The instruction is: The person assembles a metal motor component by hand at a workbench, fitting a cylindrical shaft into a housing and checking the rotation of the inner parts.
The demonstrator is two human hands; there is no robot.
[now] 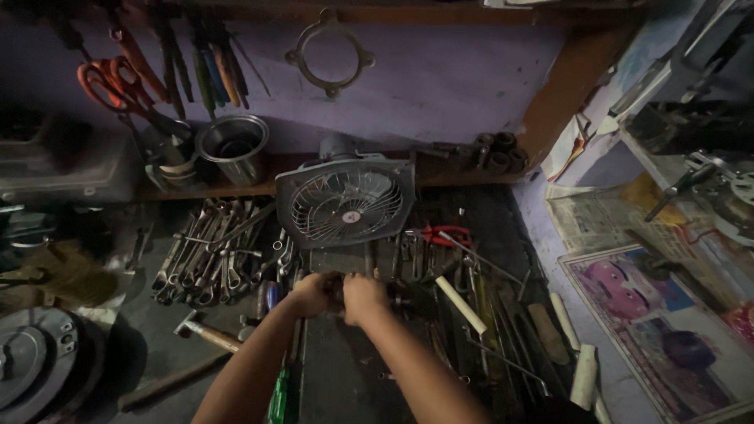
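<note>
Small dark part (336, 292), gripped between left hand (311, 295) and right hand (364, 297), near the middle of the workbench. Mostly hidden by the fingers; shape and kind impossible to tell in the dim light. Held just above the dark bench top, right in front of a small square fan (345, 200). Fan standing upright just beyond the hands, tilted slightly back, grey frame, round wire guard facing near, small red spot at the hub. Both hands closed tight, knuckles up, thumbs meeting over the part, forearms reaching in from the near edge.
</note>
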